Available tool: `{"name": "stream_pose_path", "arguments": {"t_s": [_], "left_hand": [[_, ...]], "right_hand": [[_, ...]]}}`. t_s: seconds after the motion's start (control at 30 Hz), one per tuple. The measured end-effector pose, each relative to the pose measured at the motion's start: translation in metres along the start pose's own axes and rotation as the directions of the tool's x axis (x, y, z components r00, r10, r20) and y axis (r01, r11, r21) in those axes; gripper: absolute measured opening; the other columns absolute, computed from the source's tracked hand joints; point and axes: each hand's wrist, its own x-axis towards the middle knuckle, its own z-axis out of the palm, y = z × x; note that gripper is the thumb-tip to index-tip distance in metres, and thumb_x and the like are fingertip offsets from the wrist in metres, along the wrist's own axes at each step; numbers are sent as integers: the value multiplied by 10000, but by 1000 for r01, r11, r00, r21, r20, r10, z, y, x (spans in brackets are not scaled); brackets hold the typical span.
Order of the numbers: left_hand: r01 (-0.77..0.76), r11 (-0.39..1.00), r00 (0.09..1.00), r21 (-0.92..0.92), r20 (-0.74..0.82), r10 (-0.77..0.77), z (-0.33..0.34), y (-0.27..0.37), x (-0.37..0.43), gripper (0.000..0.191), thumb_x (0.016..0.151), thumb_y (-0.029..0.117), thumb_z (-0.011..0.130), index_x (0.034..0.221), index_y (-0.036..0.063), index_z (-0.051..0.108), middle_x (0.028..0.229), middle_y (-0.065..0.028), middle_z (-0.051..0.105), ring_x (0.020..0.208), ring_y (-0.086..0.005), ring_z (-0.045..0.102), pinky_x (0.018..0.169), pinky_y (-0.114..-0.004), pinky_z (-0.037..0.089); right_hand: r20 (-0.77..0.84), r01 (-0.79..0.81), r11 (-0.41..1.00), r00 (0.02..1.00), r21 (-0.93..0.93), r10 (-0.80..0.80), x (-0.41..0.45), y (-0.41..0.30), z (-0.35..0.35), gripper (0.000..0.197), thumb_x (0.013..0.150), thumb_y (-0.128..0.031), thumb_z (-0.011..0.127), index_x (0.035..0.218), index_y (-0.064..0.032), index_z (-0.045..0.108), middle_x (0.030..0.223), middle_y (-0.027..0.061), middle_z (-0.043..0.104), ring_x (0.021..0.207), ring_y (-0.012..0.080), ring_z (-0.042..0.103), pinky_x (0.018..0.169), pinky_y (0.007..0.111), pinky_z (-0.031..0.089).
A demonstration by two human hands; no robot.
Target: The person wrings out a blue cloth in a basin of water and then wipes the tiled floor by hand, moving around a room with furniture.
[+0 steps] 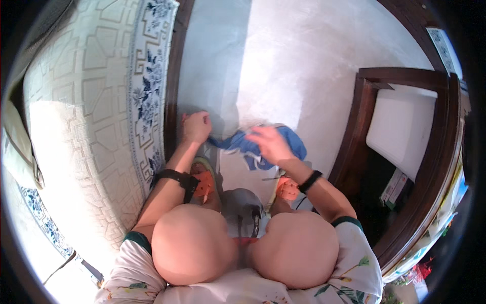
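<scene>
A blue and white cloth item (290,142) lies crumpled on the floor in front of my feet; its exact kind is unclear. Over it is my right hand (267,144), blurred, fingers spread, and whether it touches the fabric cannot be told. My left hand (196,126) is beside the dark wooden base of the seat, its fingers curled and mostly hidden by the back of the hand. A narrow blue end of the cloth runs towards my left wrist. Black bands circle my left wrist (176,176) and right wrist (311,180).
At left stands a seat with a cream patterned cover (102,91) and blue floral border. A dark wooden table frame (349,133) at right holds a white box-like object (402,125). Orange sandals (287,189) are on my feet; a grey rounded object (241,205) sits between them.
</scene>
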Motion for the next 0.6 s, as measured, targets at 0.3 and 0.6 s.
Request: {"name": "stream_pose_path", "arguments": {"t_s": [0.3,0.6], "left_hand": [[-81,989,997,-124,11,82,17,-9,-4,494,810,175,572,1283,81,464,1434,-184,305,1314,-325,313,1055,-497,237],[-73,993,997,-90,15,75,17,-9,-10,495,771,176,601,1240,69,482,1446,-189,272,1324,-321,296,1035,-511,267]], "right_hand": [[-692,-734,678,511,-43,510,81,151,-68,653,774,-328,620,1278,41,431,1267,317,407,1187,426,399,1022,444,312],[-236,-461,727,887,-509,397,307,94,-28,718,777,-403,552,1384,-96,324,1431,183,296,1314,345,279,1068,397,256]]}}
